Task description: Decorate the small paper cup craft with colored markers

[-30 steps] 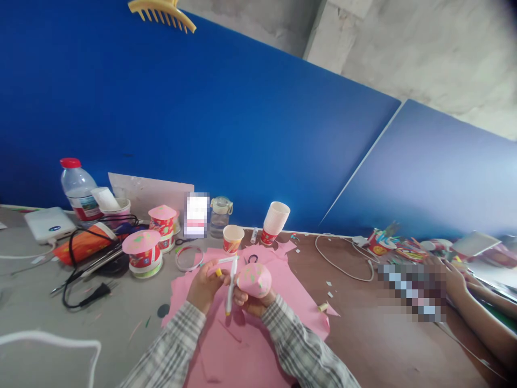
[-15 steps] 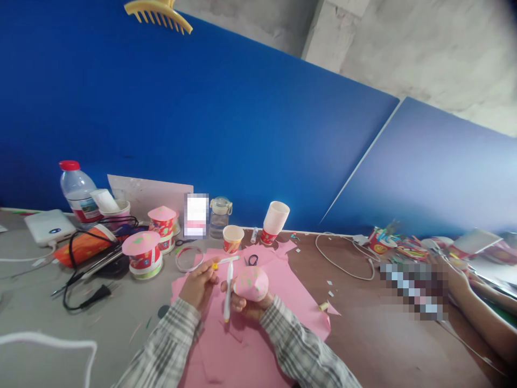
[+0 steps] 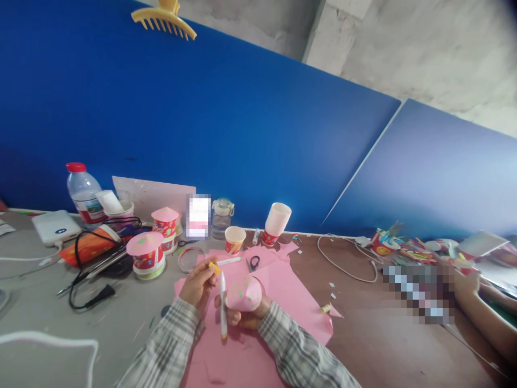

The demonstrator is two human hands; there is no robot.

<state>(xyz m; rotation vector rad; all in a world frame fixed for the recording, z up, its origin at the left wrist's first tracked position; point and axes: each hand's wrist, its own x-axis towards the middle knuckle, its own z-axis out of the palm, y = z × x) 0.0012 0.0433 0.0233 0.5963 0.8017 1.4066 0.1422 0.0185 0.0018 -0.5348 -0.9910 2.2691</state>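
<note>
My left hand [image 3: 196, 288] is closed, pinching a small yellow marker cap [image 3: 214, 267] between the fingertips. Just to its right, my right hand [image 3: 244, 320] grips a white marker [image 3: 223, 312] that stands nearly upright, its tip close below the cap but apart from it. The same right hand also holds a pink paper cone [image 3: 244, 293] with green marks. Whatever lies under the cone is hidden. Both hands are above pink paper sheets [image 3: 299, 307]. Beyond them lie another white marker [image 3: 229, 261] and dark-handled scissors [image 3: 253, 263].
Cups topped with pink cones [image 3: 145, 245] stand left, near a black cable [image 3: 99, 298] and a bottle [image 3: 85, 196]. Behind the paper are a paper cup [image 3: 235, 239], stacked cups [image 3: 278, 222] and a glass bottle [image 3: 222, 218]. Another person's hand [image 3: 466, 285] is at far right.
My right hand has moved slightly left and down with the marker and the cone, so the marker's tip is nearer the yellow cap. More of the cap shows in my left hand.
</note>
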